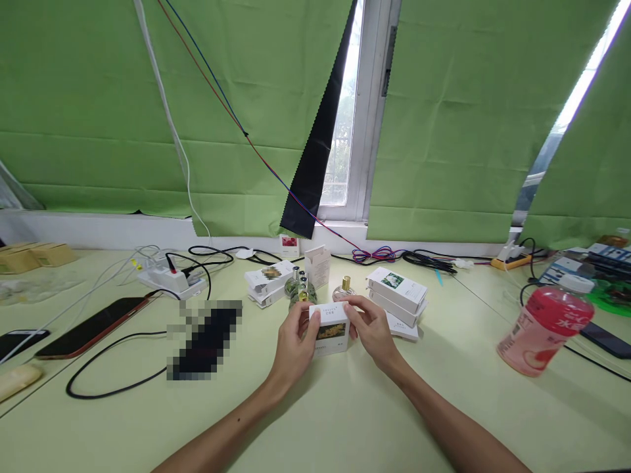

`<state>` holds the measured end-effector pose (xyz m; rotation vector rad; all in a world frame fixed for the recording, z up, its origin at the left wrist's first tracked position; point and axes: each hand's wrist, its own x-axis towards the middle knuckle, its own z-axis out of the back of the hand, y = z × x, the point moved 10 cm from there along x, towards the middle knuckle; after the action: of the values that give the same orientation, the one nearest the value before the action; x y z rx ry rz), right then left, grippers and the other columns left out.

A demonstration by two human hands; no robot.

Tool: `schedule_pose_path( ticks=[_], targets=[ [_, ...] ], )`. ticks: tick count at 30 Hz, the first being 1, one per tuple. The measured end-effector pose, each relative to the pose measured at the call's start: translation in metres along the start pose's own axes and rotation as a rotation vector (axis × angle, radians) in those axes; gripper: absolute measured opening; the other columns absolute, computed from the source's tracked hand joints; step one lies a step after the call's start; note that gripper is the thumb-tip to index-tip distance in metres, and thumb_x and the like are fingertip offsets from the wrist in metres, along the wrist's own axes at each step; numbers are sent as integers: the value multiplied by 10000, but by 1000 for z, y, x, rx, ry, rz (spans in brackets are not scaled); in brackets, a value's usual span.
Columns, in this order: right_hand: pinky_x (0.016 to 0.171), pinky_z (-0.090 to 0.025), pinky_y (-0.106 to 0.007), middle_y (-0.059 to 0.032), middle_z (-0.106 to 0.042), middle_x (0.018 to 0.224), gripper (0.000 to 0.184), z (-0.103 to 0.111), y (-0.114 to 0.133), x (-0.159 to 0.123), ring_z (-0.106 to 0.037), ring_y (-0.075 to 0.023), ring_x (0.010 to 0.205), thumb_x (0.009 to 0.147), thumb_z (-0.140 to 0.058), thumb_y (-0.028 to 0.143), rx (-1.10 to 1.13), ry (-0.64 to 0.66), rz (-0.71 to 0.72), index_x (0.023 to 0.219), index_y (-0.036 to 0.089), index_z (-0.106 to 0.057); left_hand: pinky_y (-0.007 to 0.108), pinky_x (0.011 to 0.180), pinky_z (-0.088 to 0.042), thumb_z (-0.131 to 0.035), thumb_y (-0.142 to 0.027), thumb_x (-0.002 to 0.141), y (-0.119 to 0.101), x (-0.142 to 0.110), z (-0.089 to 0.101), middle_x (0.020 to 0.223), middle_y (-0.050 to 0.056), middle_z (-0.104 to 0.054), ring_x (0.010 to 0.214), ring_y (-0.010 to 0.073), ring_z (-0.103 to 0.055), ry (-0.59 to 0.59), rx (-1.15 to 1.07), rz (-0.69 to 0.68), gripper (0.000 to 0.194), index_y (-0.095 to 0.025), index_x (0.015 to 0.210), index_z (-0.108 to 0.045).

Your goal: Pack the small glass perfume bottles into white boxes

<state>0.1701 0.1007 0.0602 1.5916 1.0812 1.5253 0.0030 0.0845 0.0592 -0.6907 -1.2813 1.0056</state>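
A small white perfume box (326, 314) with a dark picture of yellow flowers on its front stands upright between my hands. My left hand (294, 339) is closed on its left side, thumb on the front face. At the upper right corner, the fingers of my right hand (373, 330) pinch the same box. Just behind it are several greenish glass perfume bottles (292, 287) with silver caps, and a round bottle with a gold cap (346, 284). An upright white carton (318, 264) is behind the bottles.
White boxes are stacked at left (269, 276) and right (398, 289). A pink drink bottle (545, 325) stands far right. To the left lie a power strip (172, 281), a large dark phone (96, 325) and a black cable (106, 348). Bundled wires (374, 255) run along the wall.
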Motion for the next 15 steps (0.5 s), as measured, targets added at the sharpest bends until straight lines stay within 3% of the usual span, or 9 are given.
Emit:
schedule_pose_path(
  ticks=[8, 15],
  targets=[
    [407, -411, -218, -24, -649, 784, 353, -1, 0, 1, -457, -70, 460, 865, -667, 518, 3, 6, 5, 935, 176, -719, 317, 786, -563, -532, -492, 944, -1, -2, 3, 1027, 63, -676, 922, 207, -682, -31, 0, 5, 308, -216, 1082, -535],
    [401, -410, -220, -22, -642, 781, 367, -1, 0, 1, -457, -73, 458, 847, -676, 535, -9, -3, -14, 918, 177, -714, 311, 764, -551, -496, -479, 971, 0, -2, 0, 1009, 58, -662, 881, 197, -666, 6, 44, -26, 286, -209, 1054, -540]
  ],
)
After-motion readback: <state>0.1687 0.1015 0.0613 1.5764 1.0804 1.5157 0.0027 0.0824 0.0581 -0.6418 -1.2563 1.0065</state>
